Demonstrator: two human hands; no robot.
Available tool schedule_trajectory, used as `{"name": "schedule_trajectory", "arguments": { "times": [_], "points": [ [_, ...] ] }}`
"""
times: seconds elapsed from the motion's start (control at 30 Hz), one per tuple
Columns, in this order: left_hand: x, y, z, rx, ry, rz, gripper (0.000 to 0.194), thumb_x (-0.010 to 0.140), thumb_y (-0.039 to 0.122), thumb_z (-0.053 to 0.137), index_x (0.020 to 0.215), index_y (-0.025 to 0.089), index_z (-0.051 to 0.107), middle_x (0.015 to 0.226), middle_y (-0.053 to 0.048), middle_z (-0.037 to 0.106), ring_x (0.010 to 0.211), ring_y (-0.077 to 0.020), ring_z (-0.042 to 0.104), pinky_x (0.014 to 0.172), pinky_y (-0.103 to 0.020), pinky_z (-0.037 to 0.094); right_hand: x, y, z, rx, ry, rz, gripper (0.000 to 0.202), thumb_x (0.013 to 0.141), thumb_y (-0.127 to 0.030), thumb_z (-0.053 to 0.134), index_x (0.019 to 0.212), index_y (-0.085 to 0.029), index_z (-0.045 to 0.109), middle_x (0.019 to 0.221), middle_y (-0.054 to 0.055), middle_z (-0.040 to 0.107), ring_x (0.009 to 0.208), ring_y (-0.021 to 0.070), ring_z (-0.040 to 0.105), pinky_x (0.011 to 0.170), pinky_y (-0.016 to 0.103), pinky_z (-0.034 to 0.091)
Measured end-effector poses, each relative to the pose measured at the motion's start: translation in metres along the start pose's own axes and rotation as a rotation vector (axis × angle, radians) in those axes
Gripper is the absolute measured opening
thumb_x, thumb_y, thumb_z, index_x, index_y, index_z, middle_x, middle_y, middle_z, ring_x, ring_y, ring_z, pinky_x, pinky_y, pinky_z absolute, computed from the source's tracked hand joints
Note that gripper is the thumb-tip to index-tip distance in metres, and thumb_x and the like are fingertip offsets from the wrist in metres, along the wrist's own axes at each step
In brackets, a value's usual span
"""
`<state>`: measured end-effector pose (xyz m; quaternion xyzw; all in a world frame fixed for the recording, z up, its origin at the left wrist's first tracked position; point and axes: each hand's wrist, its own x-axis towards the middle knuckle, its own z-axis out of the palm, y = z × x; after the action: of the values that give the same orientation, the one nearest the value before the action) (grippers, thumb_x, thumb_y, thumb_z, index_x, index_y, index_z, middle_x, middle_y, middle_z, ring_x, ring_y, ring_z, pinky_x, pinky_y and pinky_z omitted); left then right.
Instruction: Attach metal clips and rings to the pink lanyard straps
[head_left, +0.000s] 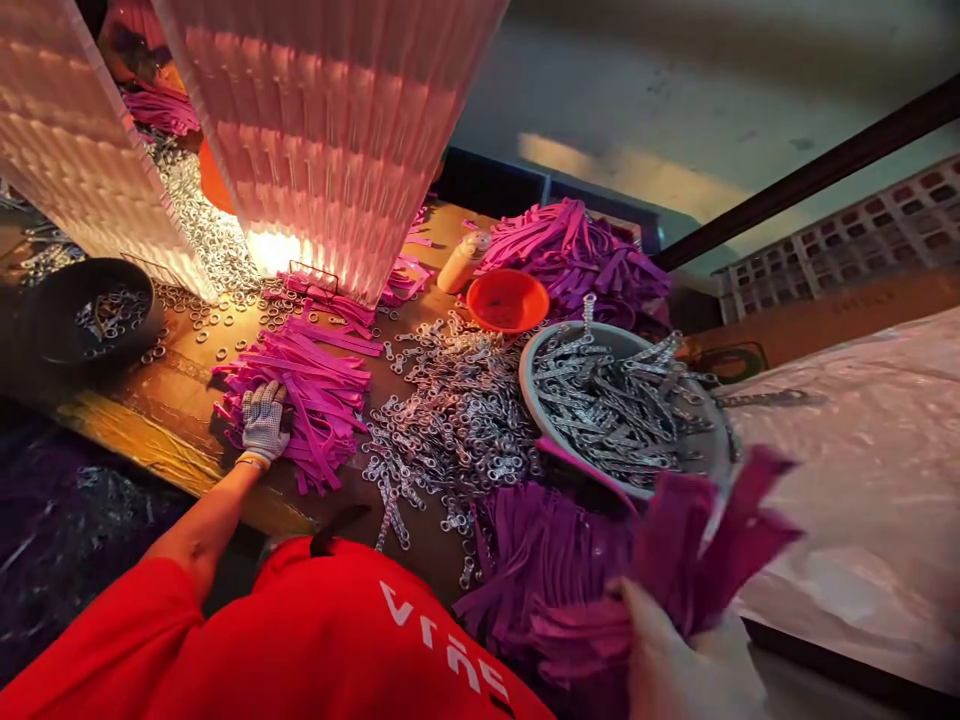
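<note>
My left hand (264, 422), in a white dotted glove, lies on a spread of bright pink fabric strips (319, 365), its fingers stretched over them. At the lower right, my right hand (694, 655), in a pale glove and blurred, grips a bunch of purple fabric strips (675, 555). More purple strips (551, 560) lie just left of that hand. Between the two hands spreads a heap of small silvery metal pieces with ringed ends (465, 410). Behind the right hand stands a grey tub (529, 375) filled with short chain-like metal strips (615, 390).
An orange bowl (508, 300) and a tan bottle (463, 262) stand before a purple strip pile (577, 245). Ridged translucent panels (322, 120) rise over the table. Loose rings (214, 230) lie behind a black bowl (45, 320). Pale plastic sheeting (862, 440) covers the right.
</note>
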<state>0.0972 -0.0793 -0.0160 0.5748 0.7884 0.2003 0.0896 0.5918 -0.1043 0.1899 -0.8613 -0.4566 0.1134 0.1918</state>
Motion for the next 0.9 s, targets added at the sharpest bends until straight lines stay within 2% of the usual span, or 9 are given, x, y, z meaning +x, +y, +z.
{"name": "schedule_trajectory", "arguments": {
  "times": [0.07, 0.17, 0.27, 0.33, 0.37, 0.43, 0.53, 0.63, 0.9],
  "points": [
    [-0.001, -0.002, 0.001, -0.018, -0.003, 0.007, 0.06, 0.09, 0.03, 0.047, 0.148, 0.012, 0.047, 0.159, -0.016, 0.037, 0.152, -0.0323, 0.019, 0.124, -0.051, -0.001, -0.011, -0.046, 0.011, 0.11, 0.055, -0.117, 0.034, 0.08, -0.054, 0.061, 0.093, -0.023, 0.062, 0.085, 0.01, 0.068, 0.079, 0.0292, 0.064, 0.067, 0.037, 0.05],
    [-0.001, -0.007, 0.003, -0.044, -0.01, 0.016, 0.061, 0.088, 0.029, 0.048, 0.147, 0.011, 0.048, 0.159, -0.016, 0.037, 0.152, -0.0317, 0.02, 0.124, -0.05, -0.002, -0.034, -0.123, 0.054, 0.228, -0.059, -0.417, 0.03, 0.085, -0.046, 0.057, 0.095, -0.018, 0.062, 0.079, 0.008, 0.066, 0.071, 0.0249, 0.06, 0.067, 0.035, 0.048],
    [-0.001, -0.013, 0.009, -0.062, -0.034, -0.006, 0.064, 0.083, 0.029, 0.055, 0.144, 0.01, 0.052, 0.158, -0.017, 0.039, 0.152, -0.0339, 0.019, 0.124, -0.05, -0.002, -0.07, -0.191, 0.133, 0.173, -0.334, -0.82, 0.035, 0.093, -0.033, 0.049, 0.121, -0.016, 0.06, 0.107, 0.014, 0.068, 0.093, 0.0287, 0.063, 0.087, 0.04, 0.049],
    [-0.001, -0.017, 0.017, -0.068, -0.071, -0.04, 0.065, 0.076, 0.03, 0.061, 0.139, 0.013, 0.057, 0.154, -0.017, 0.044, 0.151, -0.0369, 0.019, 0.124, -0.051, -0.001, -0.099, -0.218, 0.195, -0.016, -0.549, -1.044, 0.051, 0.093, -0.039, 0.055, 0.137, -0.014, 0.051, 0.133, 0.02, 0.059, 0.116, 0.0355, 0.056, 0.1, 0.049, 0.043],
    [-0.001, -0.02, 0.021, -0.069, -0.094, -0.059, 0.065, 0.073, 0.03, 0.063, 0.137, 0.014, 0.059, 0.152, -0.017, 0.048, 0.151, -0.0385, 0.02, 0.124, -0.051, 0.0, -0.113, -0.224, 0.225, -0.128, -0.624, -1.128, 0.062, 0.093, -0.044, 0.057, 0.145, -0.011, 0.044, 0.147, 0.023, 0.047, 0.131, 0.0393, 0.045, 0.108, 0.055, 0.035],
    [-0.001, -0.024, 0.03, -0.064, -0.146, -0.093, 0.065, 0.071, 0.031, 0.065, 0.133, 0.013, 0.062, 0.146, -0.018, 0.054, 0.149, -0.0412, 0.024, 0.123, -0.053, 0.005, -0.135, -0.223, 0.276, -0.287, -0.751, -1.234, 0.079, 0.092, -0.046, 0.061, 0.152, -0.005, 0.032, 0.157, 0.028, 0.032, 0.144, 0.0421, 0.029, 0.114, 0.06, 0.023],
    [0.0, -0.029, 0.04, -0.039, -0.229, -0.122, 0.065, 0.072, 0.032, 0.064, 0.133, 0.009, 0.062, 0.143, -0.021, 0.057, 0.147, -0.0441, 0.028, 0.122, -0.054, 0.011, -0.148, -0.205, 0.316, -0.269, -0.719, -1.242, 0.082, 0.093, -0.046, 0.06, 0.155, -0.005, 0.026, 0.16, 0.027, 0.025, 0.148, 0.0406, 0.022, 0.117, 0.06, 0.014],
    [0.002, -0.031, 0.04, -0.006, -0.297, -0.109, 0.072, 0.074, 0.035, 0.062, 0.141, 0.01, 0.056, 0.148, -0.021, 0.052, 0.148, -0.0427, 0.027, 0.122, -0.054, 0.012, -0.147, -0.195, 0.324, -0.224, -0.659, -1.242, 0.079, 0.092, -0.044, 0.062, 0.155, -0.008, 0.03, 0.16, 0.024, 0.03, 0.146, 0.0386, 0.025, 0.118, 0.056, 0.014],
    [0.005, -0.034, 0.033, 0.027, -0.373, -0.012, 0.08, 0.079, 0.042, 0.058, 0.152, 0.014, 0.044, 0.156, -0.018, 0.042, 0.15, -0.0386, 0.026, 0.122, -0.055, 0.01, -0.157, -0.204, 0.328, -0.287, -0.547, -1.187, 0.075, 0.09, -0.041, 0.065, 0.151, -0.008, 0.038, 0.156, 0.021, 0.038, 0.142, 0.0346, 0.032, 0.117, 0.051, 0.019]
  ]
}}
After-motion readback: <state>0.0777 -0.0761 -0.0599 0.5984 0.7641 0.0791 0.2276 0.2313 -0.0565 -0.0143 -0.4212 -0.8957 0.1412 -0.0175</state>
